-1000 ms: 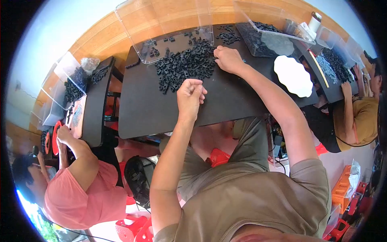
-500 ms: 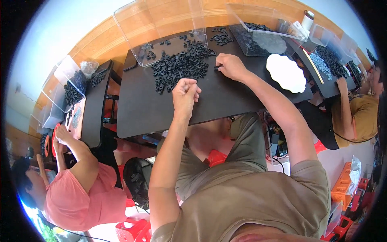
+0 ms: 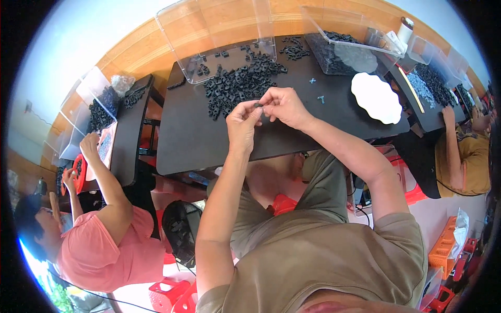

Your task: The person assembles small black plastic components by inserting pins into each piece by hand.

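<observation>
My left grip (image 3: 242, 119) and right grip (image 3: 285, 107) pinch one small black plastic piece (image 3: 258, 105) above the black worktop (image 3: 209, 146); fingertips mask its shape. Clear rectangular plastic bin (image 3: 175, 52): scattered black pieces (image 3: 202, 69) inside. Second clear plastic box (image 3: 378, 50): dark contents, indistinct.

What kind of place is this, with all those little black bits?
Probably a small workshop. There's a pile of small black pieces on a dark table, a clear bin holding more dark bits, and a person in pink at another table.
</observation>
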Demonstrator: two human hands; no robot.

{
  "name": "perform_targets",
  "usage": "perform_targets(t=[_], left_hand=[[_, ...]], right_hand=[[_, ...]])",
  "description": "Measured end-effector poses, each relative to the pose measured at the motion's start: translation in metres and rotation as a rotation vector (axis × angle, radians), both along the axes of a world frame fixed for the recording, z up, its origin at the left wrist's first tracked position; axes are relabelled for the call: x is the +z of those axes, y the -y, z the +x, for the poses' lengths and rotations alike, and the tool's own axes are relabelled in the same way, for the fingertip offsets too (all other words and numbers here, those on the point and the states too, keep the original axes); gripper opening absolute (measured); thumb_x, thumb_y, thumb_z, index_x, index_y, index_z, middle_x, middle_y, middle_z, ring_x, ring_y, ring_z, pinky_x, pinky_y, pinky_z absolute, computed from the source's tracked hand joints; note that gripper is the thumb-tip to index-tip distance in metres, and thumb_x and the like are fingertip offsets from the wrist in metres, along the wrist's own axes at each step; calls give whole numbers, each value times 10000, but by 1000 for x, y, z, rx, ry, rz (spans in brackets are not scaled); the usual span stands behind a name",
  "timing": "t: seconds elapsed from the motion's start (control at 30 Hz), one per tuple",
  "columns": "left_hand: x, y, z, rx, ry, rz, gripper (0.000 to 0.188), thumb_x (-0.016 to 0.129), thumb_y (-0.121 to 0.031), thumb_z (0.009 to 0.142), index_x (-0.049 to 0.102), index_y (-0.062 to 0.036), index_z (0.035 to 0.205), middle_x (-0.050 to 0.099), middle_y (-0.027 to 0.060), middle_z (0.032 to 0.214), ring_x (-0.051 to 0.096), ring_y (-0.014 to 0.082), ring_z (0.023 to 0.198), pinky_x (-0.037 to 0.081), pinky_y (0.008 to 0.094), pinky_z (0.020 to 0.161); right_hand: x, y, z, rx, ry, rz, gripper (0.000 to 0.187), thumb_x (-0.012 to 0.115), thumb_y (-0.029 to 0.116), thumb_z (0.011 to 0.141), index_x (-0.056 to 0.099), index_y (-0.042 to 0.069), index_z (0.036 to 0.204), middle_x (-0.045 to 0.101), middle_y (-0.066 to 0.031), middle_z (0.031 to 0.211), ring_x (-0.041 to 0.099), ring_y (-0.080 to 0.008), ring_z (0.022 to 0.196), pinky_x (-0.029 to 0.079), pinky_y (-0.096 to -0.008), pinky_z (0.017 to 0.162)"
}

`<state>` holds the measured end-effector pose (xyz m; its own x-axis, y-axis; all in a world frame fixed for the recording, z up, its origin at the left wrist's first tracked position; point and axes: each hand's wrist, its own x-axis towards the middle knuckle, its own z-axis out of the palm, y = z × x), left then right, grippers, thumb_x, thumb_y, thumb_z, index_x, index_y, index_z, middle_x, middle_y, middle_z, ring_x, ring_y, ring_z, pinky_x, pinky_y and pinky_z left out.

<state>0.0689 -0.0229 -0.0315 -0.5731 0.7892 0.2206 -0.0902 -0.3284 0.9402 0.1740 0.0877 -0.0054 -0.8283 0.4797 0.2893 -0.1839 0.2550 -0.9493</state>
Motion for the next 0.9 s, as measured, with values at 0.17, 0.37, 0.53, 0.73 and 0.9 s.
perform_targets(t=[0.17, 0.37, 0.53, 0.73, 0.9], left_hand=[[7, 0, 4, 28, 164, 71, 86, 591, -9, 812, 580, -29, 896, 606, 35, 768, 544, 84, 634, 451, 200, 554], [9, 2, 2, 6, 141, 41, 70, 592, -13, 811, 568, -23, 877, 603, 51, 749, 538, 88, 611, 446, 202, 551], [5, 0, 0, 4, 128, 32, 82, 593, -13, 810, 571, -18, 889, 599, 45, 743, 530, 83, 607, 435, 195, 545], [8, 0, 4, 16, 95, 13, 80, 591, -1, 808, 569, -14, 884, 613, 57, 768, 552, 90, 631, 450, 204, 553], [11, 2, 6, 18, 105, 2, 87, 588, 26, 801, 564, -7, 877, 627, 75, 781, 573, 101, 630, 464, 206, 546]], right_hand=[[12, -19, 10, -106, 85, 387, 91, 612, -9, 751, 595, -7, 841, 577, -40, 736, 548, -76, 613, 463, -228, 513], [10, -76, 23, -354, 365, 989, 96, 638, 102, 722, 612, 52, 800, 579, -117, 855, 584, -309, 814, 468, -399, 705], [-1, -81, 18, -345, 534, 1101, 95, 635, 139, 748, 609, 64, 800, 567, -114, 880, 577, -302, 847, 467, -404, 711], [4, -75, 15, -374, 506, 992, 63, 619, 90, 743, 596, 47, 783, 575, -122, 839, 576, -312, 820, 461, -403, 690], [22, -35, 8, -9, 36, 476, 55, 608, 8, 760, 554, 15, 762, 533, -40, 738, 543, -117, 628, 452, -248, 550]])
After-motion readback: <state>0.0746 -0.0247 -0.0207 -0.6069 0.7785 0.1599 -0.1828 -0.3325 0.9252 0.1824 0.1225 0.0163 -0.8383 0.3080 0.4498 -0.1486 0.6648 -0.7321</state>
